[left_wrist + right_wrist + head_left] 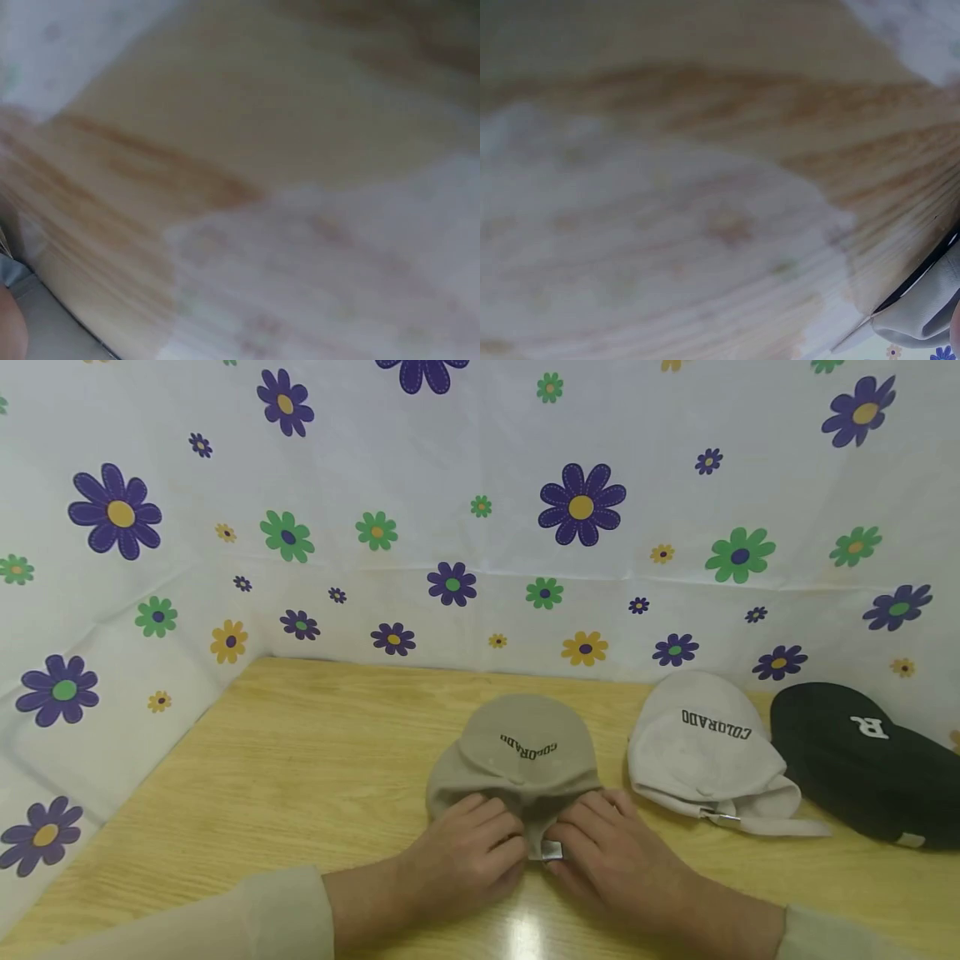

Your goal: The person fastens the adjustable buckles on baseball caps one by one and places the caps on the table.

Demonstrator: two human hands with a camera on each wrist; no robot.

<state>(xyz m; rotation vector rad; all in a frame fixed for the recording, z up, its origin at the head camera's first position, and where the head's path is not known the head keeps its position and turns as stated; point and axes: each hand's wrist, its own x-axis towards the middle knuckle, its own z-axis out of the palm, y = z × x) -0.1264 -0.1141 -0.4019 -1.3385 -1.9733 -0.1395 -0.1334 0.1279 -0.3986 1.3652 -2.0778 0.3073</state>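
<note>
A khaki baseball cap [528,731] lettered COLORADO lies on the table in the middle of the head view, its back opening towards me. My left hand [465,852] grips the left side of that opening with curled fingers. On the other side, my right hand [618,852] pinches the cap's back strap beside a metal buckle [552,850]. Both hands hide much of the strap and their own fingertips. The wrist views are blurred; only a corner of grey cloth [56,322] shows in the left one, and another bit of grey cloth [922,315] in the right one.
To the right stands a pale cap [701,743], also lettered COLORADO, its strap end trailing along the wooden table [330,735]. Beyond it is a black cap [825,735] with a white R. A flower-printed white cloth [480,452] hangs behind and at the left.
</note>
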